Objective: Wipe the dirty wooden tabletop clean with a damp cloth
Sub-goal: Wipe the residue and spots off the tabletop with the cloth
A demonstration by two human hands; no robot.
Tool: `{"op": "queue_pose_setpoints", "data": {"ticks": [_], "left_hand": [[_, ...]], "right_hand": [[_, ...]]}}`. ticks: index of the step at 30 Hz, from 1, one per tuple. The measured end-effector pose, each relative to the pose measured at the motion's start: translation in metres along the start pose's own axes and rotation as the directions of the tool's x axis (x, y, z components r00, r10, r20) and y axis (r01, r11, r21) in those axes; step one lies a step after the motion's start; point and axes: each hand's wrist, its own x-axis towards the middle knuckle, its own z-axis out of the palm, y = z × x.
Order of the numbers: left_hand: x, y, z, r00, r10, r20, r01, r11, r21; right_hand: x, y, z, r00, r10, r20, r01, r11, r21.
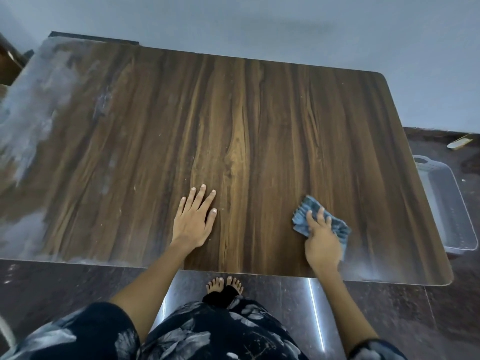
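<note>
The dark wooden tabletop [246, 120] fills the view. White dusty smears [33, 105] cover its left side and near left corner, and a faint pale patch lies at the near right corner. My right hand [322, 242] presses a crumpled blue-grey cloth [306, 206] flat against the wood near the front right. My left hand [194, 219] rests flat on the table near the front middle, fingers spread, holding nothing.
A grey plastic basin [446, 203] sits on the dark floor just past the table's right edge. A small pale object [458, 142] lies on the floor further back right. A grey wall stands behind the table. My bare feet [224, 283] are at the front edge.
</note>
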Motion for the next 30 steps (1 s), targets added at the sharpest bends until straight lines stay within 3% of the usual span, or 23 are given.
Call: {"op": "queue_pose_setpoints", "data": {"ticks": [5,10,12,15,17,21,23,25,27,30], "left_hand": [[0.009,-0.022,-0.008,0.997,-0.069,-0.019,0.069,0.998,-0.015],[0.013,-0.049,-0.02,0.993,-0.106,-0.049,0.104,0.994,-0.037],[0.015,-0.063,-0.026,0.994,-0.098,-0.055,0.096,0.995,-0.037],[0.019,-0.087,-0.033,0.998,-0.052,-0.03,0.052,0.999,-0.012],[0.023,-0.107,-0.04,1.0,-0.022,-0.004,0.022,1.0,0.004],[0.028,-0.155,-0.053,1.0,0.022,0.014,-0.023,0.998,0.054],[0.027,-0.178,-0.059,0.999,0.039,0.015,-0.04,0.998,0.054],[0.026,-0.198,-0.065,0.999,0.039,0.007,-0.039,0.998,0.049],[0.026,-0.215,-0.071,1.0,0.027,0.001,-0.027,0.999,0.041],[0.027,-0.226,-0.077,1.0,0.002,-0.018,-0.002,1.0,-0.002]], "right_hand": [[0.019,-0.099,0.013,0.979,-0.203,-0.029,0.204,0.979,0.005],[-0.006,-0.189,0.038,0.879,-0.472,0.061,0.473,0.881,0.008],[-0.019,-0.202,0.047,0.826,-0.552,0.109,0.552,0.833,0.033],[-0.043,-0.184,0.057,0.684,-0.715,0.146,0.72,0.693,0.022],[-0.06,-0.159,0.06,0.648,-0.733,0.206,0.751,0.66,-0.012],[-0.051,-0.141,0.053,0.775,-0.631,0.037,0.632,0.773,-0.053],[-0.028,-0.169,0.051,0.882,-0.471,-0.014,0.471,0.879,0.077],[-0.002,-0.213,0.052,0.951,-0.306,-0.04,0.308,0.946,0.097],[0.018,-0.262,0.055,0.973,-0.229,-0.04,0.231,0.968,0.097],[0.024,-0.327,0.061,0.958,-0.286,-0.005,0.285,0.956,0.075]]}}
